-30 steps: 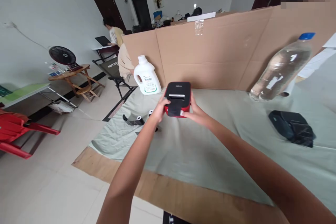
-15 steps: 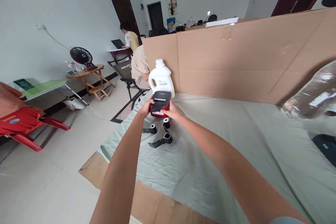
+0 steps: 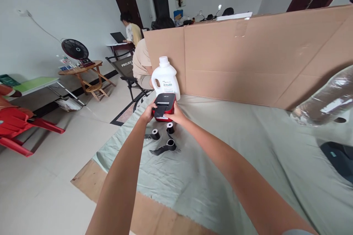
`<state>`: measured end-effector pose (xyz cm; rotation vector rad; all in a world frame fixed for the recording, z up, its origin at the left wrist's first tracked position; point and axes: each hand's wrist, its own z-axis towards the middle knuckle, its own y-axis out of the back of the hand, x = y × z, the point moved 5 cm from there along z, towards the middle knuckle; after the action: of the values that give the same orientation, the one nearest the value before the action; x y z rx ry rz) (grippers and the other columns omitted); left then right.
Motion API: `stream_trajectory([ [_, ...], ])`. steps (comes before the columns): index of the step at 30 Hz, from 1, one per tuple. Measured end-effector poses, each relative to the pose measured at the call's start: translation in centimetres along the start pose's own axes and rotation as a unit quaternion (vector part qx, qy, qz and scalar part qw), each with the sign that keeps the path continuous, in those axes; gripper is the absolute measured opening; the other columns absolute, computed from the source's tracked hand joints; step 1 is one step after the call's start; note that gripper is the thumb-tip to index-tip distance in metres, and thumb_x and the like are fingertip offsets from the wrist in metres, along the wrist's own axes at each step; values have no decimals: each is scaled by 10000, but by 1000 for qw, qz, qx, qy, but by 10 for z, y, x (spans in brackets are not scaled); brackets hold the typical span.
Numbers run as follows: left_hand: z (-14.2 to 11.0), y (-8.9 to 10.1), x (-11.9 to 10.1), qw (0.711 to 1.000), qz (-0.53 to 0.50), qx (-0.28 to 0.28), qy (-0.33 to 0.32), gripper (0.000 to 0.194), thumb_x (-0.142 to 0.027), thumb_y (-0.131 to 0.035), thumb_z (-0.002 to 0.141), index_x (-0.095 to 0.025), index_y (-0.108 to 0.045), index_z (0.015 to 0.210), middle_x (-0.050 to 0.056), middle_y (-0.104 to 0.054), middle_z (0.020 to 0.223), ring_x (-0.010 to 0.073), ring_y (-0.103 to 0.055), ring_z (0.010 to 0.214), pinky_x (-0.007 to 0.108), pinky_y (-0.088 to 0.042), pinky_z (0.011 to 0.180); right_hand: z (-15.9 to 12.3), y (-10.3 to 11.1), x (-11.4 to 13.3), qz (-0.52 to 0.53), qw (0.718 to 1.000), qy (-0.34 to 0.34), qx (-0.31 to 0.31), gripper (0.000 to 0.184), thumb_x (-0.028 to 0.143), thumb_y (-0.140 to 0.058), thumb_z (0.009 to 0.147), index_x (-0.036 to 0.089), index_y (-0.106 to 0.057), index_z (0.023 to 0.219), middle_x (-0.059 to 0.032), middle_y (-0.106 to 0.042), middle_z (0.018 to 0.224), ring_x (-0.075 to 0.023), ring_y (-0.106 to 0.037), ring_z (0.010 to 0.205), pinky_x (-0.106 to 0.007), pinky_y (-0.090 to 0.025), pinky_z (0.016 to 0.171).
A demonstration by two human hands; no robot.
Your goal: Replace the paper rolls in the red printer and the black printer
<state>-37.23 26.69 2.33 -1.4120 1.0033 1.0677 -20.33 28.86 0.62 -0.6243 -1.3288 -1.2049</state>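
A small red and black label printer (image 3: 165,102) is held between my two hands, with a black strip sticking out of its front slot. My left hand (image 3: 149,112) grips its left side, thumb near the strip. My right hand (image 3: 177,114) is closed on its right front corner. Nearer to me on the cloth are a small black roll (image 3: 156,134) with a loose tail, a second black roll (image 3: 170,128), and a third roll (image 3: 171,145) with its strip trailing left. Just behind the printer stands a white jug (image 3: 166,77) with a handle and cap.
A pale green cloth (image 3: 220,176) covers the surface. A cardboard wall (image 3: 248,58) rises along its back. At the right lie a plastic-wrapped bundle (image 3: 325,97) and a dark flat object (image 3: 338,158). Two people sit beyond, near a folding chair (image 3: 124,68); a red stool (image 3: 24,128) is at left.
The view has shifted slightly, so most things sit a little further left. Both hands still hold the printer, and the rolls and jug keep their places on the cloth.
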Motion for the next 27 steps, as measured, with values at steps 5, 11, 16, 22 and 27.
stream_trajectory([
  [5, -5, 5, -6, 993, 42, -111, 4, 724, -135, -505, 697, -96, -526, 1420, 64, -717, 1247, 243, -657, 1158, 314, -573, 940, -42, 26, 15, -32, 997, -59, 32, 843, 361, -736, 806, 243, -401, 1570, -89, -438, 1614, -337, -418, 1483, -537, -366, 1214],
  [11, -76, -2, -33, 929, 86, -218, -287, 588, -245, -568, 809, -158, -531, 1389, 48, -534, 1546, 253, -399, 1498, 455, -249, 1288, -224, 201, 14, -211, 975, 24, -60, 608, 440, -572, 938, 199, -510, 1492, -155, -518, 1532, -327, -494, 1413, -551, -379, 1194],
  [16, -193, -77, -10, 909, 110, -109, -386, 459, -323, -651, 796, -335, -700, 1252, -31, -653, 1401, 300, -438, 1482, 513, -262, 1304, -393, 411, -9, -511, 771, -56, -377, 627, 540, -589, 891, 141, -600, 1375, -273, -636, 1268, -418, -534, 1298, -603, -362, 1091],
  [22, -244, -215, 42, 904, 195, 116, -361, 458, -272, -584, 905, -318, -631, 1358, 47, -611, 1408, 319, -426, 1479, 536, -345, 1252, -435, 482, -30, -480, 720, -334, -373, 1078, 593, -720, 806, -3, -274, 1585, -359, -594, 1251, -464, -596, 1151, -498, -438, 843],
  [27, -233, -317, 81, 919, 232, 204, -245, 388, -223, -527, 942, -258, -630, 1315, 83, -651, 1359, 266, -570, 1334, 505, -431, 1171, -422, 442, -8, -427, 748, -338, -380, 1113, 530, -770, 739, 8, -266, 1584, -298, -585, 1266, -417, -617, 1112, -448, -470, 871],
])
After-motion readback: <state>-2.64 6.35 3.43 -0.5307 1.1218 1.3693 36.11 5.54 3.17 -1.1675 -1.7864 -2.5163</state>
